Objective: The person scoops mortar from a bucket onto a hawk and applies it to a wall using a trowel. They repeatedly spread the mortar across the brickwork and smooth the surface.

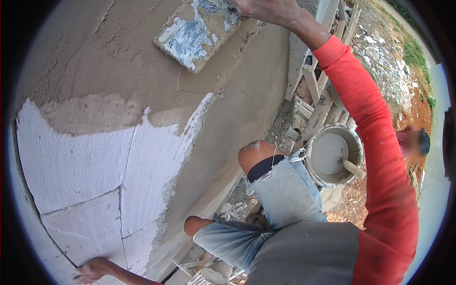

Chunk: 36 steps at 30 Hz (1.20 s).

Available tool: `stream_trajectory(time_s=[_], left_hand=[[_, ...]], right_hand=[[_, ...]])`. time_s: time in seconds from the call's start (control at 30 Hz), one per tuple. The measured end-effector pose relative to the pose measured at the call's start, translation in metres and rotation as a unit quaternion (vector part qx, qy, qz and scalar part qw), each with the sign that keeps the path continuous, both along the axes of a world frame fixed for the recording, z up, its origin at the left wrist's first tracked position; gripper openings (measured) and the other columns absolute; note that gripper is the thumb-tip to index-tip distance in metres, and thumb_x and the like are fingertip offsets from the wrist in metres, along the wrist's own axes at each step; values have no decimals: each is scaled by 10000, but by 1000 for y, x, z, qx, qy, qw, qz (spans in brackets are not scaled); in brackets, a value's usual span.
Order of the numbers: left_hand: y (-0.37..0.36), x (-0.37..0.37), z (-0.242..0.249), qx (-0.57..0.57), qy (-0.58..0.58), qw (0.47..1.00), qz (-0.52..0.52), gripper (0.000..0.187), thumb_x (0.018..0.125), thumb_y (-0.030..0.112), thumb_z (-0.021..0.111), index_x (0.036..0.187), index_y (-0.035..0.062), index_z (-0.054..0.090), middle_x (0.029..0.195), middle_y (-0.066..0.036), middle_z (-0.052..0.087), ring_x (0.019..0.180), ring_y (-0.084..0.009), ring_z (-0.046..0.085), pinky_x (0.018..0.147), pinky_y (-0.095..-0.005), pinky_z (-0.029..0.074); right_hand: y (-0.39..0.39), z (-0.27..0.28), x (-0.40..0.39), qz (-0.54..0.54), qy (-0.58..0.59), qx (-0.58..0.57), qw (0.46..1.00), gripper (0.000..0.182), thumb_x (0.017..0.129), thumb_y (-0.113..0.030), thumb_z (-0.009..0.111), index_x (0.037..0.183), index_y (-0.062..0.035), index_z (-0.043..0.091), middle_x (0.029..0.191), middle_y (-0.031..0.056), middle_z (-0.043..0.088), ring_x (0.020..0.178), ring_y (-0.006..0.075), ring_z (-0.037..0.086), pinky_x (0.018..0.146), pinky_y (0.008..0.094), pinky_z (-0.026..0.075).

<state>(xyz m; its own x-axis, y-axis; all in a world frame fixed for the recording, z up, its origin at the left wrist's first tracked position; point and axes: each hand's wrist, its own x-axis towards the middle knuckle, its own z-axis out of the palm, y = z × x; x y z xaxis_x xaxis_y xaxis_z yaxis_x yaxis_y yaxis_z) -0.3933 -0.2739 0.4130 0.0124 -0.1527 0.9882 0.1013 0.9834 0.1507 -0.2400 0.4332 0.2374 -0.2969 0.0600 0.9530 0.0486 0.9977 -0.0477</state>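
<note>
At the top edge, my right hand (268, 10) is closed on a plastering float (190, 38), a flat rectangular board smeared with wet mortar and partly cut off by the frame. The float is against the wet grey-brown plaster (95, 52) on the wall. At the lower left, my left hand (92, 270) rests with its fingers stretched out on bare white blocks (80, 166). It holds nothing that I can see. Along its lower boundary, the plaster ends raggedly over the blocks.
A bucket of grey mix (327, 179) with a handled tool (354, 168) in it stands by my knee. Another bucket (216, 274) is below my legs. Wooden planks (320, 114) and rubble lie to the right. Another person (412, 142) is farther off.
</note>
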Motion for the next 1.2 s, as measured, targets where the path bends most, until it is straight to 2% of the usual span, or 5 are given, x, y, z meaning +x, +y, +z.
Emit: stream_trajectory(time_s=[0.43, 0.67, 0.77, 1.03, 1.2], left_hand=[[-59, -25, 7, -65, 35, 993, 91, 622, 1049, 431, 387, 1197, -139, 585, 1239, -336, 568, 1195, -495, 503, 1062, -597, 420], [-168, -60, 23, -235, 23, 942, 241, 358, 990, 305, 543, 951, -24, 676, 967, -189, 640, 955, -354, 640, 788, -506, 511], [-156, -52, 13, -227, 36, 954, 193, 365, 997, 318, 549, 985, -24, 677, 1005, -193, 639, 985, -352, 637, 813, -504, 511], [-151, -51, -7, -204, 25, 969, 139, 397, 1016, 351, 565, 1077, -24, 679, 1109, -203, 638, 1064, -346, 632, 879, -498, 511], [-153, -53, -12, -189, 26, 974, 118, 423, 1028, 372, 575, 1135, -24, 680, 1173, -210, 637, 1114, -343, 628, 921, -495, 510]], right_hand=[[-118, -264, 60, 10, -215, -85, 973, 162, 766, -174, 795, 655, -106, 698, 684, 55, 700, 642, 248, 696, 640, 392, 560], [-74, -242, 51, -87, -212, -241, 943, 316, 896, -121, 718, 616, -47, 593, 601, 12, 609, 535, 200, 584, 543, 335, 447], [-89, -191, 27, 39, -11, -623, 782, 375, 915, -135, 656, 571, -34, 547, 554, -62, 485, 552, 52, 380, 525, 307, 347], [-184, -217, 10, 89, -87, -664, 737, 387, 916, -110, 623, 571, -32, 466, 585, -79, 413, 587, 37, 346, 513, 322, 286], [-245, -235, 22, 117, -214, -522, 817, 329, 860, -129, 644, 610, 21, 491, 552, 101, 328, 561, 70, 356, 500, 370, 330]])
